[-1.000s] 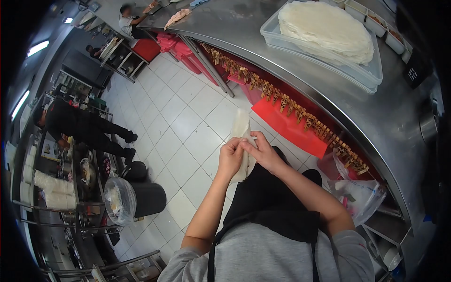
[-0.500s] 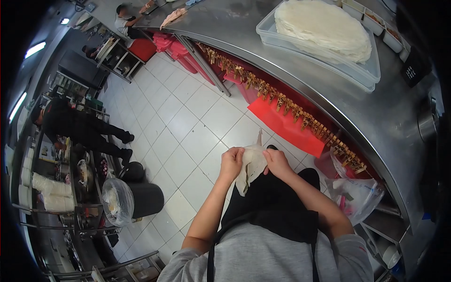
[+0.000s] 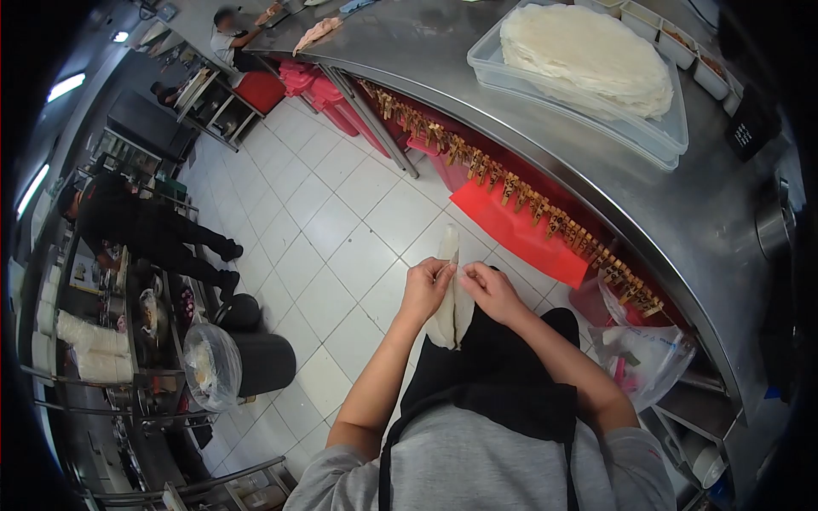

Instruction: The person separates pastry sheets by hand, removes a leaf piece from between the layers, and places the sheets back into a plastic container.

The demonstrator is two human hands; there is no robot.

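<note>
A thin, pale flatbread sheet (image 3: 445,322) hangs folded lengthwise in front of my apron, with a dark line down its lower half. My left hand (image 3: 425,289) pinches its left side between thumb and fingers. On the opposite side, my right hand (image 3: 492,293) has its fingertips closed on the sheet's edge. Both hands are close together, above the tiled floor. Up on the steel counter, a tall stack of similar round, pale sheets (image 3: 584,60) lies in a clear plastic container (image 3: 669,140).
The steel counter (image 3: 409,55) curves along the right, with wooden clothespins (image 3: 537,204) and a red sheet (image 3: 511,234) along its edge. A plastic bag (image 3: 652,362) hangs below. At left are a lined bin (image 3: 266,362) and a person in black (image 3: 141,221) by shelving.
My hands have come closer together. The flatbread sheet, more spread out and crumpled before, is now narrower and folded lengthwise, its upper end standing above my fingers.
</note>
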